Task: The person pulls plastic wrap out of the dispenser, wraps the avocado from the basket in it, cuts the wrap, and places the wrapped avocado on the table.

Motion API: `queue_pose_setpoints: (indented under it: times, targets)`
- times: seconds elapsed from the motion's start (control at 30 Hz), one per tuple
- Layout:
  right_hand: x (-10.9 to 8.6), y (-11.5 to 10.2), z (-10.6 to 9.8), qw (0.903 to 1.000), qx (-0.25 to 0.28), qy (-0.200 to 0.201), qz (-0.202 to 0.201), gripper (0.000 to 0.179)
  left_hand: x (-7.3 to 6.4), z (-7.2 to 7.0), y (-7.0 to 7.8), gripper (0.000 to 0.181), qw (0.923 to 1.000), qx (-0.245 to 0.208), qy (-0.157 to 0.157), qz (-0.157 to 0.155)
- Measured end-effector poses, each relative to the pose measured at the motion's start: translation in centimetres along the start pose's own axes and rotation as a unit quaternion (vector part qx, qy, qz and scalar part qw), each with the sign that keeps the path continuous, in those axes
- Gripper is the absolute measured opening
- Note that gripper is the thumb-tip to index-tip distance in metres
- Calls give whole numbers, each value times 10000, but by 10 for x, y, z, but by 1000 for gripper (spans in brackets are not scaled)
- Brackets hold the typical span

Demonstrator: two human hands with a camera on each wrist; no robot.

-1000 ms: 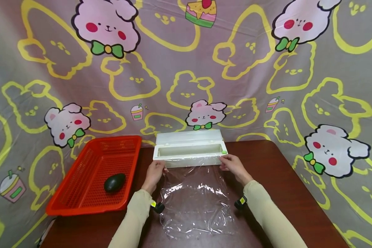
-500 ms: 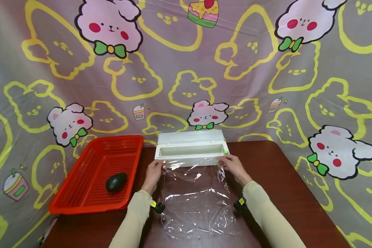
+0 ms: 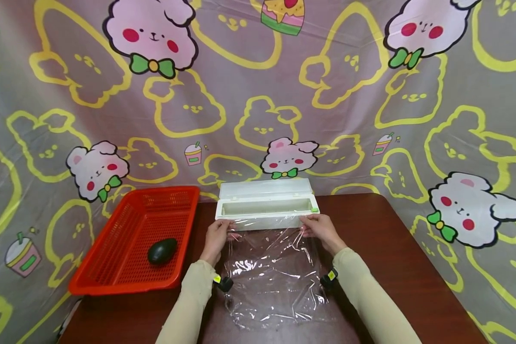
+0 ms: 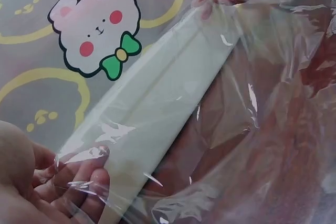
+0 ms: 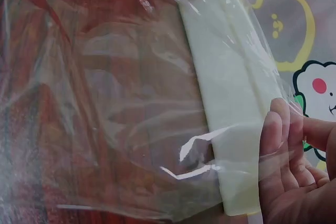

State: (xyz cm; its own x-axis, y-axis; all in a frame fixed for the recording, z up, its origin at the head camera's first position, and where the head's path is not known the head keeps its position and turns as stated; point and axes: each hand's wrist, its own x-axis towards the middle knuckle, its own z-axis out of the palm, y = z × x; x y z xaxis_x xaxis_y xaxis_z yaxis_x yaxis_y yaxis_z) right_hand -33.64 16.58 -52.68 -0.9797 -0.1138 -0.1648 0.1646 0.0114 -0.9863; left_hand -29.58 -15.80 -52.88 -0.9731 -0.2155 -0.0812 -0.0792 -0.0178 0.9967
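A sheet of clear plastic wrap (image 3: 271,277) spreads over the table's middle, wrinkled and shiny. My left hand (image 3: 217,236) pinches its far left corner between thumb and fingers, as the left wrist view shows close up. At the far right corner my right hand (image 3: 320,229) pinches the same edge; its fingers (image 5: 278,129) show through the film in the right wrist view. Just beyond the edge held between both hands stands a long white wrap dispenser box (image 3: 266,221), its lid (image 3: 264,188) raised. A small green slider (image 3: 314,210) sits at the box's right end.
To the left lies a red plastic basket (image 3: 133,286) with a dark green avocado-like fruit (image 3: 162,251) in it. A patterned cloth (image 3: 249,86) hangs behind and beside the brown table (image 3: 391,267).
Both hands have moved slightly closer together, still pinching the wrap's far edge. The film's folds and highlights have shifted. The box and basket stay put.
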Motion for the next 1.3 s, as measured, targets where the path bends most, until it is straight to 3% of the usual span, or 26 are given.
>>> queue_pose_setpoints:
  times: [0.63,0.87,1.1,1.3]
  targets:
    - [7,-2,-4,9998,-88,153,9,36,8,3,-2,33,9999,-57,-49,69]
    - [9,-1,-7,9999,-157,35,27,36,11,3,-2,30,9998,-161,-22,68]
    - [15,-11,-13,9993,278,44,-255,38,20,4,9,31,9995,-313,-11,80]
    - [20,-16,-15,9966,656,165,-463,40,31,6,18,33,9983,-582,-23,-92]
